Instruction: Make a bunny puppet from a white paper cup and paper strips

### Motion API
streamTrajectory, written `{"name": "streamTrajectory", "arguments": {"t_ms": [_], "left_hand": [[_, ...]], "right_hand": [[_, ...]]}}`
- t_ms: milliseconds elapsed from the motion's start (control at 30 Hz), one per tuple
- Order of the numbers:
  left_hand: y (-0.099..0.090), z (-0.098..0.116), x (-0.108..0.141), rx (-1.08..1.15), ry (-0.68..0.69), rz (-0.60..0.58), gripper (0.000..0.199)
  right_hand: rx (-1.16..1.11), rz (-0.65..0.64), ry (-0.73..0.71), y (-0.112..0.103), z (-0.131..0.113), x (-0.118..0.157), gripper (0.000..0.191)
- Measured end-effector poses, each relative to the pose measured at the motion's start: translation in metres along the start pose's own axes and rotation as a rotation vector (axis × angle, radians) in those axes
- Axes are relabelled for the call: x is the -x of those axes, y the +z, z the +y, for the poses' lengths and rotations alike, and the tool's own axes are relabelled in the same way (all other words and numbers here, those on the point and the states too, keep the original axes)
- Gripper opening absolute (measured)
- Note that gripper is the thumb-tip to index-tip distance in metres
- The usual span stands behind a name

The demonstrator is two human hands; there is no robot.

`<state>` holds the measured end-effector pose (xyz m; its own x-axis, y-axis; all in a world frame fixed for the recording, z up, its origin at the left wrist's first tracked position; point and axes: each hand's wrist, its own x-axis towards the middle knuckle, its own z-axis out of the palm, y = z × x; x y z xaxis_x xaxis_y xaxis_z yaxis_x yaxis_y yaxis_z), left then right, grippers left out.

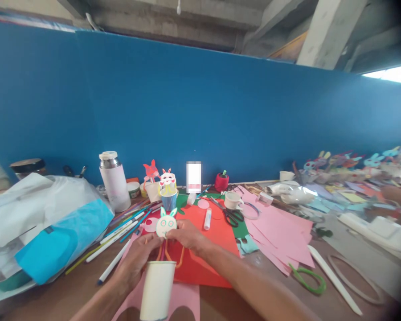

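A round paper rabbit face with green-lined ears and pink eyes is between my hands. My right hand pinches its lower right edge with thumb and fingers. My left hand is closed at its lower left edge, just above the cup; its fingertips are partly hidden. Below the face, a tilted white paper cup has orange bendy strips and a dark stem rising at its rim. Red paper and pink paper with rounded cut-outs lie beneath.
Pens, a thermos and a plastic bag stand or lie left. Finished cup figures are ahead. A glue stick, black scissors, pink sheets and green scissors handle lie right.
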<state>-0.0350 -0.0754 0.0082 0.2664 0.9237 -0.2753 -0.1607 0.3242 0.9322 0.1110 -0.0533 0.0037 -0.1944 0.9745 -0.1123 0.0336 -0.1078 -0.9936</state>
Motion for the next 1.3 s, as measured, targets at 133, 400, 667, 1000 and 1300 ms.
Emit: {"name": "streamTrajectory", "arguments": {"t_ms": [133, 400, 667, 1000, 1300], "left_hand": [[0.001, 0.000, 0.000, 0.024, -0.004, 0.015, 0.022], [-0.001, -0.002, 0.001, 0.087, -0.001, -0.106, 0.011], [0.001, 0.005, 0.004, 0.154, 0.028, -0.146, 0.015], [0.009, 0.004, 0.010, 0.122, 0.027, -0.037, 0.020], [0.010, 0.006, 0.009, 0.147, 0.039, 0.019, 0.023]], "right_hand": [[0.020, -0.020, -0.016, 0.000, 0.007, -0.004, 0.007], [0.017, 0.000, -0.014, -0.002, 0.006, -0.004, 0.010], [-0.039, 0.021, -0.092, -0.011, -0.006, -0.004, 0.007], [0.048, 0.004, -0.193, -0.001, -0.010, 0.005, 0.009], [0.114, 0.046, -0.274, 0.005, -0.011, 0.008, 0.013]]}}
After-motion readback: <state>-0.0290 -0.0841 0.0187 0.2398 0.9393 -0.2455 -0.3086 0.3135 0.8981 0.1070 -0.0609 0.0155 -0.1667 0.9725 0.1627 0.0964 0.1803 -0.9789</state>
